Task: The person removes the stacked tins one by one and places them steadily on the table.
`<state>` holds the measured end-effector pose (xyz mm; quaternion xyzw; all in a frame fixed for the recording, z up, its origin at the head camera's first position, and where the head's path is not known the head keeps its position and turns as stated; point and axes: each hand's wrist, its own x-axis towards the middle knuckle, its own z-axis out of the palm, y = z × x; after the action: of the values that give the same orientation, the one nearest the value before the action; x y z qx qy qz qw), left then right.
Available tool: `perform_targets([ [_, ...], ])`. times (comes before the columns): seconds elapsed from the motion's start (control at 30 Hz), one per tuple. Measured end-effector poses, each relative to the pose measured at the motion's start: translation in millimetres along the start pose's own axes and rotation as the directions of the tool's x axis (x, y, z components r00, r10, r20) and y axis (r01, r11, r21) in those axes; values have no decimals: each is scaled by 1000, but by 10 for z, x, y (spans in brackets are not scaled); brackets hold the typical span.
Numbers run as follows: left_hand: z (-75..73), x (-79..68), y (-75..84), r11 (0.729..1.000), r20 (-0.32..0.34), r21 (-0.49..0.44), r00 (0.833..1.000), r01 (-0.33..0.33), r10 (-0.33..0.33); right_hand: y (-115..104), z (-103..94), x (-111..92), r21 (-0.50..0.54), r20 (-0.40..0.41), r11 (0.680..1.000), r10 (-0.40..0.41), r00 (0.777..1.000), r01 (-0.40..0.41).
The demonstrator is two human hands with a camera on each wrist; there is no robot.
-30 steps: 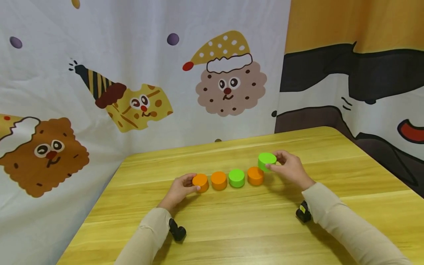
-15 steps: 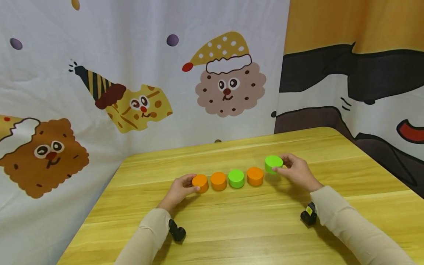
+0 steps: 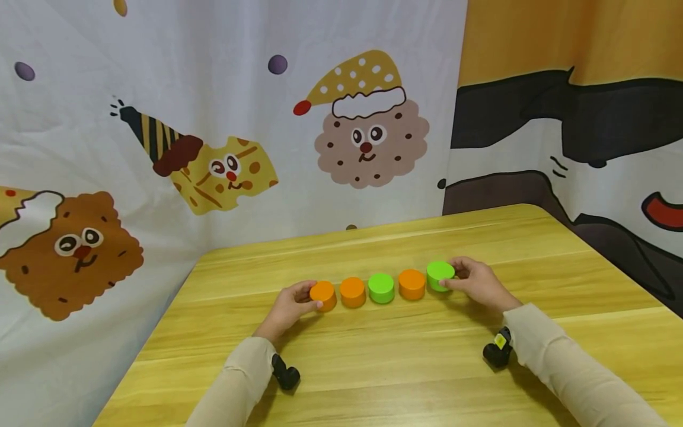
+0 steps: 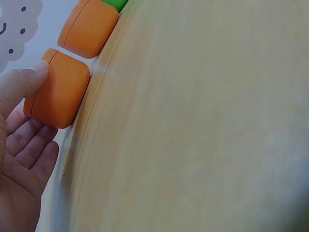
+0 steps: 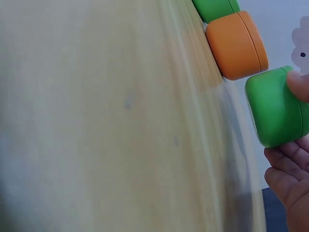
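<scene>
Several small round lidded tubs stand in a row on the table. At the left end my left hand [image 3: 286, 307] pinches an orange tub [image 3: 322, 296], thumb on its near side and fingers round the far side. To its right come a second orange tub [image 3: 353, 292], a green tub [image 3: 381, 288] and another orange tub [image 3: 412, 284]. My right hand [image 3: 479, 283] grips a second green tub [image 5: 275, 108] at the right end, close beside that orange one. In the right wrist view its base shows slightly above the table line, tilted a little.
The wooden table [image 3: 341, 362] has its far edge close to a white cloth [image 3: 235, 77] printed with cartoon food. Each sleeve carries a black wrist camera, the left camera [image 3: 286, 373] and the right camera [image 3: 498, 350], both low over the tabletop.
My right hand has carried its green tub rightward from above and behind the right orange tub, then lowered it beside that tub. My left hand stays on its orange tub.
</scene>
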<state>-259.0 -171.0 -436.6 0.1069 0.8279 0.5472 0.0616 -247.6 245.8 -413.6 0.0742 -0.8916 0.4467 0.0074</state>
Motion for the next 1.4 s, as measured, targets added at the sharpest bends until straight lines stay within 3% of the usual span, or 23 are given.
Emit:
perform_targets([
  [0.7, 31, -37, -4, 1000, -6, -19, 1000, 10, -11, 146, 58, -18, 98, 41, 993, 59, 997, -63],
  [1.0, 12, -52, 15, 995, 9, -24, 995, -96, 96, 122, 40, 7, 72, 30, 995, 70, 997, -72],
  [1.23, 27, -29, 73, 999, 14, -30, 1000, 11, -11, 138, 49, 15, 61, 34, 995, 77, 996, -79],
  [1.4, 34, -30, 105, 999, 11, -33, 1000, 20, -19, 131, 44, 20, 77, 41, 994, 78, 996, -81],
])
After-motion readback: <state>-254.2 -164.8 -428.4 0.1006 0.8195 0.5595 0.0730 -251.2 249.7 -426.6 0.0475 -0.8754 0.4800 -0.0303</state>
